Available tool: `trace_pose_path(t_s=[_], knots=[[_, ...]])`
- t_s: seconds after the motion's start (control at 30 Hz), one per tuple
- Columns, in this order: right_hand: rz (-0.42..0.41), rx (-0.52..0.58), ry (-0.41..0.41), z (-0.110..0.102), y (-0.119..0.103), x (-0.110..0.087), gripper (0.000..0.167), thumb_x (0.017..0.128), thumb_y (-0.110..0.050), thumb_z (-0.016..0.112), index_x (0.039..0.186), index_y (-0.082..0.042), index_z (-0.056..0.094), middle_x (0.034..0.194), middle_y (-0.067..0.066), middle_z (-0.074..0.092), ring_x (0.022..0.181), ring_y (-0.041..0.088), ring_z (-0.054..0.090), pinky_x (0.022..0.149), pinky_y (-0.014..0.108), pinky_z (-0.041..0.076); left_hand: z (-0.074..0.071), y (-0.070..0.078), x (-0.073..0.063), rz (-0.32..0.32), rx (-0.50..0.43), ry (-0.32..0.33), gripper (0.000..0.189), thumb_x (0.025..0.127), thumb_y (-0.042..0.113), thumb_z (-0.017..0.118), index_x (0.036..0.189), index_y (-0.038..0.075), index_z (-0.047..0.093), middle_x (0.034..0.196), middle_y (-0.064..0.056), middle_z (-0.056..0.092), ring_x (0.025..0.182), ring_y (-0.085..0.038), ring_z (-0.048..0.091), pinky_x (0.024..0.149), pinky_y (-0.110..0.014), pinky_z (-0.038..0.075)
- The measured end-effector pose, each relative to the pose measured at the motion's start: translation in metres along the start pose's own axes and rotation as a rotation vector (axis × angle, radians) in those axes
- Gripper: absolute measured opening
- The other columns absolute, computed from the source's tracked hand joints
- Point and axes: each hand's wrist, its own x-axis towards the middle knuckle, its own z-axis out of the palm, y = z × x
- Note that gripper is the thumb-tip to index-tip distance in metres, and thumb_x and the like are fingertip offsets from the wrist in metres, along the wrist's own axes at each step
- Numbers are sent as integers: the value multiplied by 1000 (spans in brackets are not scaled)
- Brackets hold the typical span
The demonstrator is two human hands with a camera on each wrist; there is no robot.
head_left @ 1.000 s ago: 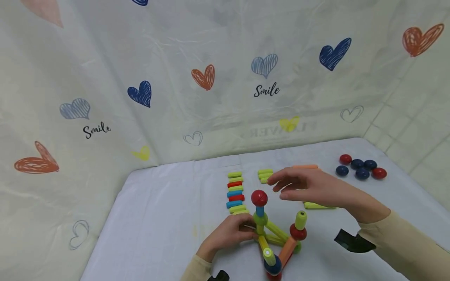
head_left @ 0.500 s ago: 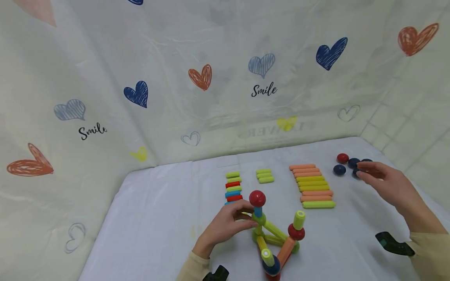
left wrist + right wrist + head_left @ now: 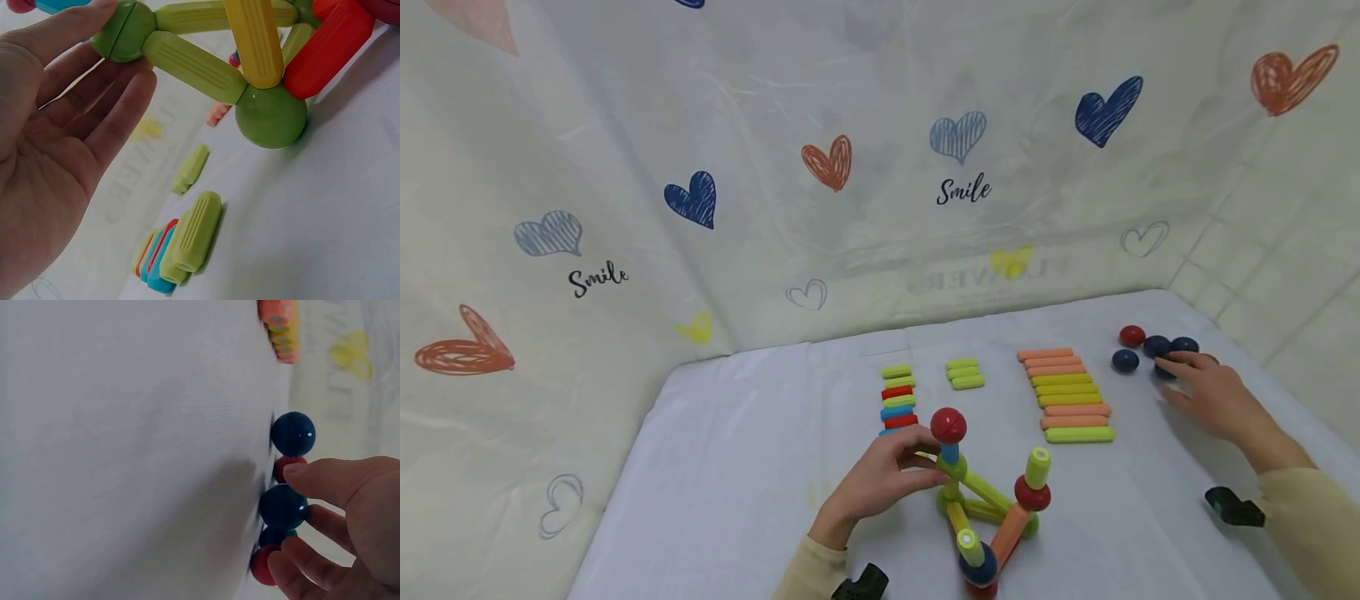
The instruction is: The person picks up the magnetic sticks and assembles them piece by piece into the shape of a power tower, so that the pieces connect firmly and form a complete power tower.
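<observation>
My left hand [image 3: 883,471] pinches a green ball [image 3: 131,31] of a ball-and-stick construction toy [image 3: 988,492], thumb on one side and fingers behind. A blue stick topped by a red ball [image 3: 948,425] rises from that ball. Lower down, green, yellow and orange sticks meet at more balls, and two short green sticks point up. At the right, my right hand [image 3: 1217,396] reaches over loose balls with thumb and fingers spread about a dark blue ball [image 3: 284,506]. Its thumb overlaps a red ball [image 3: 289,469] in the right wrist view; other fingertips lie by another red one.
Several orange, yellow and green long sticks [image 3: 1067,389] lie in a row right of centre. Short coloured sticks [image 3: 898,402] form a column behind my left hand, beside three short green ones [image 3: 964,374]. A heart-printed curtain [image 3: 880,233] hangs behind the white-covered table [image 3: 722,483].
My right hand has moved from above the sticks right to the loose balls and lowered onto them. The left hand has shifted up slightly on the toy and kept its hold.
</observation>
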Motion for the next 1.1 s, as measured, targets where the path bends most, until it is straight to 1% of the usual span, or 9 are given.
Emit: trace_pose_path(t_s=[0.07,0.13,0.3,0.43,0.5,0.63,0.77,0.93,1.1], knots=[[3,-18,14,1,-2,1,46,84,-5,69,123,13,55,115,40,41,99,55,44,79,66,41,-1,0,0,-3,0,-1,29,89,0,69,117,2,63,111,-12,63,103,-10,62,92,-38,53],[35,6,9,1,-5,0,39,83,-3,69,118,12,59,110,38,40,94,52,44,76,63,43,-1,-5,1,-4,3,0,29,89,-1,69,117,2,62,111,-12,63,103,-10,62,92,-38,53],[79,54,15,1,-8,-5,32,84,-2,68,113,10,62,113,38,34,96,51,44,75,65,44,-2,-23,2,-6,20,8,32,88,-1,69,118,6,63,113,-8,64,104,-12,62,92,-39,53],[96,83,74,3,-5,-7,43,85,-5,68,122,9,52,121,40,30,89,46,52,68,60,46,-2,-28,2,-7,17,4,31,89,2,70,118,10,63,113,-4,64,105,-13,63,92,-35,53],[96,97,82,3,-2,-7,50,87,-6,66,130,10,46,128,41,27,88,46,55,69,60,47,-2,-28,2,-3,13,1,31,89,4,70,118,11,64,113,-3,64,105,-13,63,91,-34,53],[57,79,12,3,1,-1,64,89,-8,64,140,14,32,143,39,20,95,48,57,78,64,46,-2,-28,2,1,8,2,31,89,6,71,119,12,64,113,-3,64,106,-14,62,91,-33,53],[-13,76,-55,4,1,8,68,90,-8,64,142,15,29,148,37,18,92,43,61,79,60,49,-2,-28,2,-9,8,5,31,89,7,71,119,12,64,113,-2,64,106,-14,62,91,-32,53],[-29,90,-90,6,2,18,65,90,-7,65,142,14,32,142,39,25,91,39,60,82,60,50,-2,-29,2,-10,6,6,31,89,7,71,119,12,64,113,-3,64,107,-14,62,92,-34,53],[68,135,-71,6,4,24,57,89,-13,68,135,10,44,121,37,38,88,40,57,73,53,54,-2,-27,2,-4,1,6,31,89,6,71,119,12,63,114,-2,63,107,-14,62,92,-35,53]])
